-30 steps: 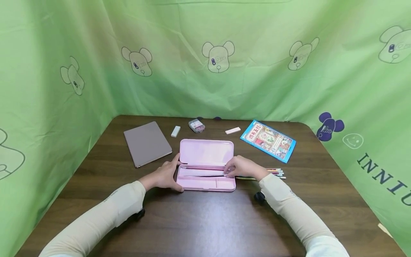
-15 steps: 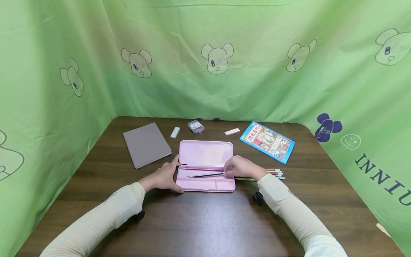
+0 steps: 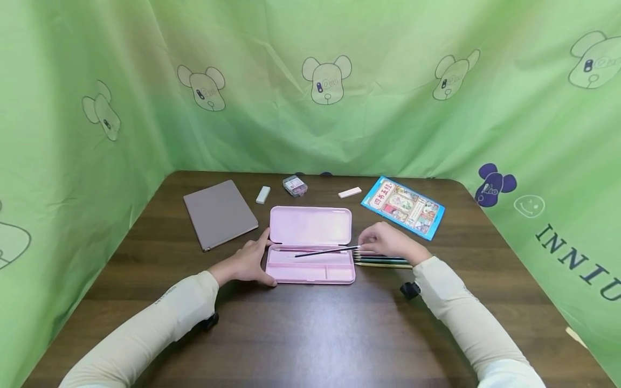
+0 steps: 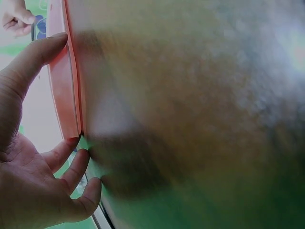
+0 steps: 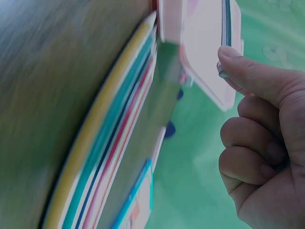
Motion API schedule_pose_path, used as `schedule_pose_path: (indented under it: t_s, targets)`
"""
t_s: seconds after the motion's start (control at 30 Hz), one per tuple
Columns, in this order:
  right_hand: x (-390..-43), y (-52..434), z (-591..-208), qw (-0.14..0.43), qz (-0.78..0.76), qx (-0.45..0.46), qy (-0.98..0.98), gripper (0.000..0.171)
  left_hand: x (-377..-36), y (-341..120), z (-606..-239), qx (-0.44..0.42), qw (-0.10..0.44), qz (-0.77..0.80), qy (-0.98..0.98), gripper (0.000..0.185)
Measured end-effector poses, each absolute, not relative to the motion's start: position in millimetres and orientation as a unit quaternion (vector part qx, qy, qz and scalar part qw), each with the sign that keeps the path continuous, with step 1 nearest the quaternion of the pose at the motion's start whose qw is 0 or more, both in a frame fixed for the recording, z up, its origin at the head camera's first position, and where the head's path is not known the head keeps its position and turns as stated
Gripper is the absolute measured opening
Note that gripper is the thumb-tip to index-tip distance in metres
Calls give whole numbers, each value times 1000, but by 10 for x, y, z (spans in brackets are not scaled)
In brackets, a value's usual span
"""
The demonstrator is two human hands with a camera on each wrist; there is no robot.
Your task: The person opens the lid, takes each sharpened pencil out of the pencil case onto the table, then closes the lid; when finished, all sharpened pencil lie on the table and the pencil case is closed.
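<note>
The pink pencil case (image 3: 310,274) lies with its lid raised in the middle of the table. My left hand (image 3: 248,262) spans its left end, thumb at the front corner and fingers at the back; the left wrist view shows the thumb (image 4: 52,47) against the case's side. Between right thumb and forefinger, my right hand (image 3: 388,240) pinches a dark pencil (image 3: 325,251) by its right end. That pencil hangs over the long compartment, its point to the left. Something thin, seemingly another pencil, lies along the compartment's back. Several coloured pencils (image 5: 102,129) lie under and beside the right hand.
Behind the case are a white eraser-like block (image 3: 263,194), a small clear box (image 3: 295,186) and a pale pink block (image 3: 350,192). A grey notebook (image 3: 220,214) lies left, a blue-edged picture book (image 3: 404,207) right. Green cloth (image 3: 262,134) hangs behind the table.
My right hand has moved right and a little up, lifting the dark pencil and drawing it rightward over the case. The left hand stays at the case's left end.
</note>
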State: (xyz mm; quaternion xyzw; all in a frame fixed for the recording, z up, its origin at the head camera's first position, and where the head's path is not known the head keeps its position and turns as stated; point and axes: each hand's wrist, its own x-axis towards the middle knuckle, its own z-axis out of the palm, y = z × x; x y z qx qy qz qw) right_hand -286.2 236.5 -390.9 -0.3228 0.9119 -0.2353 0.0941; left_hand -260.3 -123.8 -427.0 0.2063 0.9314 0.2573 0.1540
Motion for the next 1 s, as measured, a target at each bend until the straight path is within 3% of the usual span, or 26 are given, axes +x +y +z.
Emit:
schedule_pose_path:
  t_s: [0.4, 1.0]
  targets:
    - [-2740, 2990, -3760, 92, -249, -238, 934, 8, -2648, -1243, -4227, 203, 153, 250, 934, 132]
    - [-2403, 3770, -3892, 96, -255, -185, 944, 10, -2617, -1245, -4262, 204, 162, 255, 931, 131]
